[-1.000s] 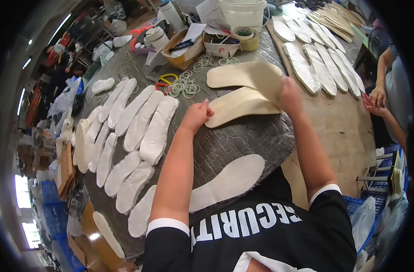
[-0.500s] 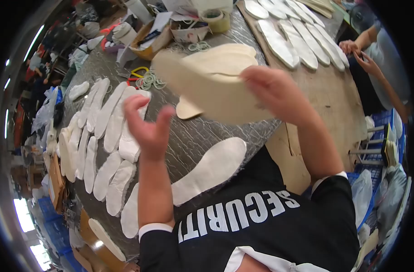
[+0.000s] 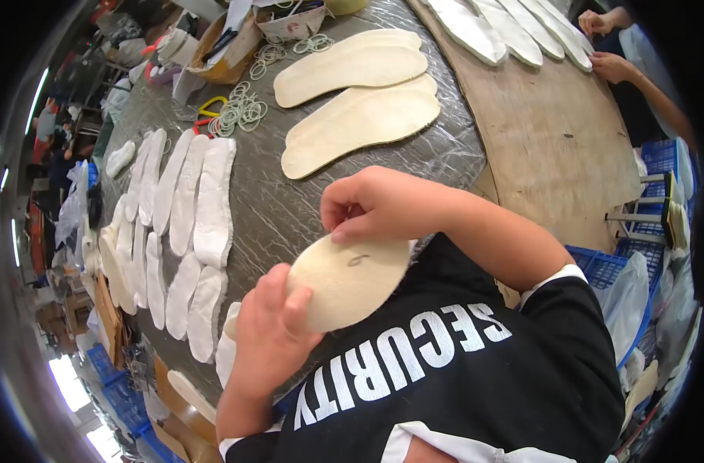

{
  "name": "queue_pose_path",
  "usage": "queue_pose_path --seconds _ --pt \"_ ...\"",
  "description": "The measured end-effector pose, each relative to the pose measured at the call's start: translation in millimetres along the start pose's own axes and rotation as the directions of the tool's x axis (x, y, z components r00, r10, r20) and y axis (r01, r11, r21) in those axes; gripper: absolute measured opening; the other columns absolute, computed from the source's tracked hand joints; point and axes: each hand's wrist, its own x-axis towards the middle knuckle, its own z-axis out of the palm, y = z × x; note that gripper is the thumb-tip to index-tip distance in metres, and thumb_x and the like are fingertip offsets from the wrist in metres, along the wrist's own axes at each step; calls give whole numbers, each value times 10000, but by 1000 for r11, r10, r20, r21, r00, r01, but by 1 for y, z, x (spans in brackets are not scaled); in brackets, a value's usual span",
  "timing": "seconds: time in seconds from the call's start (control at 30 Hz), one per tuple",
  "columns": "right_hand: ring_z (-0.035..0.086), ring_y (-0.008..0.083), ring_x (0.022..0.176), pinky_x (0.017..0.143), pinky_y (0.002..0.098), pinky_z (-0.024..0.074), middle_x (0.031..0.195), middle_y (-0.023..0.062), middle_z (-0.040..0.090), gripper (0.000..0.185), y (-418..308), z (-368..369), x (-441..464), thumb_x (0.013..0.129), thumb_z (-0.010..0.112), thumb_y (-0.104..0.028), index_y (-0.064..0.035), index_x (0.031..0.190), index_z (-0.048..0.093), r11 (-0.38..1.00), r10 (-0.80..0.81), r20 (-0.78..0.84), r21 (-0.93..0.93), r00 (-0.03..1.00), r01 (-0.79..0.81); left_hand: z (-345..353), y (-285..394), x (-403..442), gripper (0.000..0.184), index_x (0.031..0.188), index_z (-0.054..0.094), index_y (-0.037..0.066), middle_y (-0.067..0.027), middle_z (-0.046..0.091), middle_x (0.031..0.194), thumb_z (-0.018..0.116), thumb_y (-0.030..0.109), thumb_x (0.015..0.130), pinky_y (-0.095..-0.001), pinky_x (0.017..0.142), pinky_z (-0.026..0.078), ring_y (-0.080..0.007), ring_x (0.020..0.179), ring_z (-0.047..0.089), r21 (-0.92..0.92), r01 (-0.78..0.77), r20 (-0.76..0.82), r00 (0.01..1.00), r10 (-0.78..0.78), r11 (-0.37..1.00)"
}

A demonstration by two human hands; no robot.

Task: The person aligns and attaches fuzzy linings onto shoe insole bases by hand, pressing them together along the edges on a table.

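A cream felt insole [image 3: 363, 289] with a small dark handwritten mark is held low in front of my chest, its far end hidden from me. My left hand [image 3: 271, 328] is closed around its left edge, thumb on the upper face. At the top edge, my right hand [image 3: 379, 204] pinches it between thumb and curled fingers. Beyond my hands, more cream insoles lie on the dark table in two overlapping groups, an upper one [image 3: 352, 65] and a lower one [image 3: 363, 127].
White fluffy insoles [image 3: 178, 181] lie in rows at left. Pale rubber bands [image 3: 240, 113] sit near red and yellow handles [image 3: 207, 114] and a yellowish container [image 3: 228, 58]. At right, a wooden board [image 3: 552, 131] bears white insoles [image 3: 467, 31], near another person's hands [image 3: 610, 68].
The cream insole has come down from above the table to my chest. My left hand, open before, now grips it too. The cream insoles behind it are more visible.
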Motion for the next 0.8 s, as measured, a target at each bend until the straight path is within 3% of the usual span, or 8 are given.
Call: queue_pose_path --seconds 0.03,0.13,0.17,0.23,0.37,0.47,0.8 --pt "602 116 760 700 287 495 839 44 665 139 5 -3 -6 904 683 -109 -11 998 651 1000 3 -22 20 1000 -2 -8 2 -4 819 1215 452 101 -212 495 1267 913 352 586 -490 792 493 -409 1024 591 -82 102 40 994 -99 991" --pt "615 123 748 681 293 512 873 58 650 167 23 -6 -34 888 700 -88 0 1020 647 963 231 -327 214 916 -166 -31 4 -12 779 1161 520 78 -213 521 1248 910 435 590 -502 835 499 -435 1056 585 -121 331 77 943 -324 936" --pt "621 128 744 673 294 516 891 67 643 172 36 -4 -45 887 695 -69 4 1034 645 987 160 -411 57 897 -150 -33 4 -12 764 1102 571 47 -206 544 1237 903 489 576 -499 871 503 -431 1068 588 -182 367 34 929 -367 912" --pt "634 140 737 655 296 526 927 86 630 188 64 7 -67 885 685 -31 14 1062 642 955 -14 -534 -257 845 -146 -23 2 -18 755 1107 584 36 -201 548 1252 915 458 576 -480 904 497 -411 1088 585 -306 376 4 919 -394 875" --pt "658 184 739 655 302 539 988 126 618 237 78 30 -87 890 637 43 41 1127 639 975 120 -568 -88 814 -205 8 3 -9 718 1133 610 24 -193 553 1281 932 368 591 -442 958 477 -377 1134 567 -507 372 86 919 -384 778" --pt "661 191 737 660 305 542 995 124 616 267 81 33 -92 896 618 58 34 1160 644 971 63 -596 -149 801 -187 26 8 4 709 1171 617 25 -197 553 1299 930 307 601 -435 973 467 -376 1158 550 -511 358 150 932 -329 781" --pt "648 338 856 777 396 536 937 169 612 255 83 35 -95 859 584 55 29 1079 709 956 32 -588 -219 808 -197 49 8 14 698 1209 623 -8 -221 554 1318 879 380 689 -457 967 467 -389 1127 558 -512 316 172 949 -266 799"
